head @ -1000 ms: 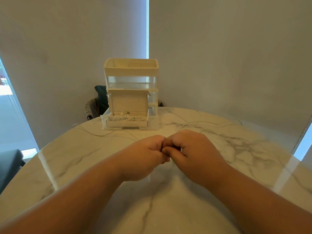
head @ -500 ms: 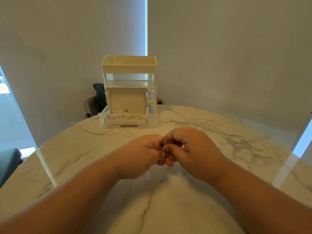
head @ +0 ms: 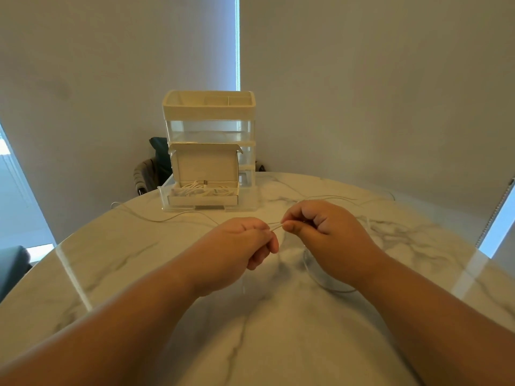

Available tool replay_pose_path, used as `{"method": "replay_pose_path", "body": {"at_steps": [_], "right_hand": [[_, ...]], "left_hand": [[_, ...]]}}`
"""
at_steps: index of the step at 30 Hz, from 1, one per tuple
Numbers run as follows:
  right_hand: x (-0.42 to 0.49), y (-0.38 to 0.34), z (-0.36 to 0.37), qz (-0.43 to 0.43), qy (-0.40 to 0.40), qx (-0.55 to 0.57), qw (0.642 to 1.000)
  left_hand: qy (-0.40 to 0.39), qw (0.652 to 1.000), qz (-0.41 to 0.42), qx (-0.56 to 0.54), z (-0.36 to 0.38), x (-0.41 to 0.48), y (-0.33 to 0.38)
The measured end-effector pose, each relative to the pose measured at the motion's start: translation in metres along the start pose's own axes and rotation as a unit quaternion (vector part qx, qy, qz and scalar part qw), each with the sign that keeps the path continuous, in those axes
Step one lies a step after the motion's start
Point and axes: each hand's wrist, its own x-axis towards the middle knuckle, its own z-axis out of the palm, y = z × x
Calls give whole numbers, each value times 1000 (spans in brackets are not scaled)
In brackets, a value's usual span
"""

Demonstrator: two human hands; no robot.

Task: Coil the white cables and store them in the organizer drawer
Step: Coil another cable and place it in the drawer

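Marble table [head: 133, 263] beneath, left hand [head: 240, 246] and right hand [head: 323, 232] each pinch the white cable [head: 276, 225].

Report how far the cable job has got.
Done: coiled cables lie in the open box in the pulled-out bottom drawer of the organizer. In hand: the left hand and right hand each pinch a white cable stretched between them, its loop on the table. Left: finish this coil and store it; loose strands trail on both sides, possibly the same cable.
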Motion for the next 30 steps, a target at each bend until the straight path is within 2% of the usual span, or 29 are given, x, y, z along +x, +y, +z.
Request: {"method": "replay_pose_path", "body": {"at_steps": [5,11,16,20,24,30], "right_hand": [[0,1,3,30,16,36,999],[-2,0,9,101,22,154,983],[-8,-3,21,150,-10,250,957],[-12,-9,27,115,-37,202,972],[-13,-12,28,110,-63,233,964],[-16,-14,29,83,-110,259,956]], "left_hand": [[-5,1000,1,-13,0,-2,2],[25,987,13,-156,-2,1,1],[39,936,26,-350,-9,-5,11],[80,875,22,-477,-14,-4,12],[110,830,11,-546,-17,-2,11],[120,803,10,-584,-18,0,11]]}}
